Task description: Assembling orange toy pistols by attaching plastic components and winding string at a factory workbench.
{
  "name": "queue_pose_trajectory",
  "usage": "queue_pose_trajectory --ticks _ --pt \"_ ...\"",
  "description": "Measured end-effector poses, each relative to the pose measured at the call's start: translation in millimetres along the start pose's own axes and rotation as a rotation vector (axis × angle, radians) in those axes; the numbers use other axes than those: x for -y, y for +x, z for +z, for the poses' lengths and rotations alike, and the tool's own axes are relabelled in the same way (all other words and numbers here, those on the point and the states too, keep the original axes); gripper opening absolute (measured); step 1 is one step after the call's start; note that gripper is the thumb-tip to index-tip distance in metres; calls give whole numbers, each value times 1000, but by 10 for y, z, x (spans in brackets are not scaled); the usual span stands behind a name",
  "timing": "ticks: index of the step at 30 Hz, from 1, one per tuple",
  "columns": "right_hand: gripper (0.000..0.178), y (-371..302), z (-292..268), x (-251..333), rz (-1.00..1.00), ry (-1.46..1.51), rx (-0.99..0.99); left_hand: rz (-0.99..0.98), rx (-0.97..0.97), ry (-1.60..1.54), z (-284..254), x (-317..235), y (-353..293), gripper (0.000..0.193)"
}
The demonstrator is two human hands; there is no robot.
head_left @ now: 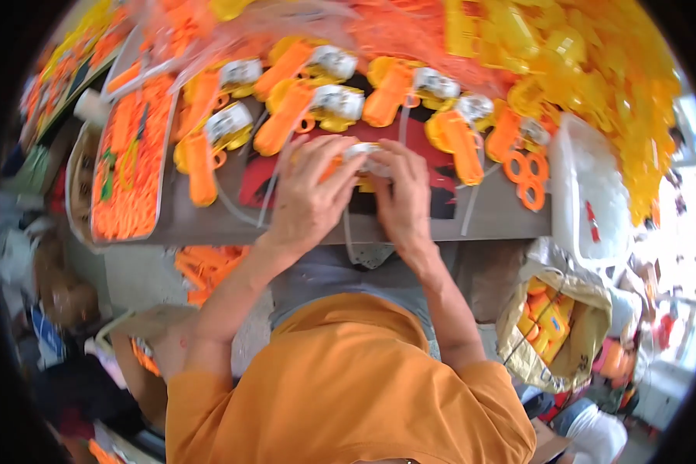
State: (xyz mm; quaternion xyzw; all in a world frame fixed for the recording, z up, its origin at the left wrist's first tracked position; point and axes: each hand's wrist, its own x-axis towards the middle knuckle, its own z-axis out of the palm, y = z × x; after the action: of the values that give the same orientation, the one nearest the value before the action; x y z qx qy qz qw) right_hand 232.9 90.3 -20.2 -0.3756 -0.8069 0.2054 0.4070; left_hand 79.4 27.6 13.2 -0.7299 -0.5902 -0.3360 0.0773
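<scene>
Toy unit (361, 152) right in the middle of it, over the red-and-black mat (441, 206), midway along the desk (510, 215) and close to its front edge. It lies directly under the fingertips, between both hands — neither is nearer. Left hand (313, 192): fingers bunched together, arched over and gripping the orange side. Right hand (404, 193): fingers bent, pinching around the whitish part; thumb contact is hidden. Long axis? Fingers cover too much to tell. Materials now: smooth, opaque orange plastic, a pale rounded section, a glint of yellow beneath — and toward the right corner, a three-ring orange piece (527, 177) beside a translucent, straight-walled tub (566, 182).
</scene>
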Motion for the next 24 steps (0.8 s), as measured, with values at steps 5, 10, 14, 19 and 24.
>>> queue_pose_trajectory --ticks 5,10,14,19,24 --pt "39 -46 86 6 -42 11 -19 63 -11 -70 187 123 18 24" --pt "42 -45 -149 -61 -13 17 5 59 38 -116 164 115 46 28" --pt "32 16 -744 -412 72 -186 -195 24 126 -30 62 29 -21 39" --pt "23 647 -1124 -855 35 -270 -169 -28 125 -124 143 31 -93 47" --pt "37 769 -923 -1180 -124 -399 62 -10 122 -144 172 0 -54 49"
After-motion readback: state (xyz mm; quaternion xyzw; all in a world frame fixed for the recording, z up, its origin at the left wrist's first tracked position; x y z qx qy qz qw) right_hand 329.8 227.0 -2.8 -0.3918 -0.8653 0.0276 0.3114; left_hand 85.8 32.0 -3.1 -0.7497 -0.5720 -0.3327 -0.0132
